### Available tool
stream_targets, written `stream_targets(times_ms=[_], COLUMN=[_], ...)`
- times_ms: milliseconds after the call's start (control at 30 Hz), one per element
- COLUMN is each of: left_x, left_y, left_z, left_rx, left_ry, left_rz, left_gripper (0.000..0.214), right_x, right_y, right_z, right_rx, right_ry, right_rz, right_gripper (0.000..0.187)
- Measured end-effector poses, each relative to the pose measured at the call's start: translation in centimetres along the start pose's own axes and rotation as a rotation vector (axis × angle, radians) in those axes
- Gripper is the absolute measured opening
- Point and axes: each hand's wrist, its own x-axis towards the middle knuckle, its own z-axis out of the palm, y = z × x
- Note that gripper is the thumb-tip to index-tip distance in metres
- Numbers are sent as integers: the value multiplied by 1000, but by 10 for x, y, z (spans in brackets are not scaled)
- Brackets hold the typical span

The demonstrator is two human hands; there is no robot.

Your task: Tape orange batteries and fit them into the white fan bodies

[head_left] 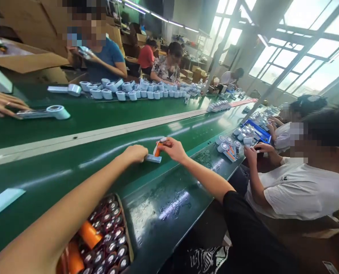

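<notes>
My left hand (137,153) is closed around one end of a light blue-grey plastic housing (154,158), whose other end sticks out over the green belt. Pinched in the fingers of my right hand (173,149) is a small orange cylinder (158,150) with a whitish part along it. It is just above the housing; whether the two touch, I cannot tell. Below my left forearm stands a cardboard box (127,228) packed with dark round-topped parts (111,247) on red wires. A few larger orange cylinders (90,234) lie on top of them.
A pale divider strip (101,134) runs along the green belt (58,152). Many blue-grey housings (124,89) line the far side. A co-worker's hand (4,103) touches another housing (57,112) at left. On the right, a co-worker (295,190) handles parts near a blue tray (257,131).
</notes>
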Motion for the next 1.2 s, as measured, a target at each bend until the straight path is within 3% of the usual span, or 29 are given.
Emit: stream_targets(times_ms=[167,400,700,833,1200], left_x=[21,22,20,22,29], left_y=[-13,-13,0,-2,7], left_z=[-6,2,3,5,-1], left_rx=[-143,-201,-226,-218,-255], left_ry=[-68,-10,103,141,185], left_rz=[-32,-61,-103,-119,-223], left_gripper=[27,31,32,35,29], right_x=[11,-4,-6,1,7], right_y=[0,5,-1,-5,-25], right_z=[-9,-11,-3,7,17], right_rx=[-137,-640,-1097,-1292,-1521], right_ry=[-5,-131,-375,-465,-574], right_rz=[-57,-184,-104,-57,5], right_gripper=[34,21,14,21,30])
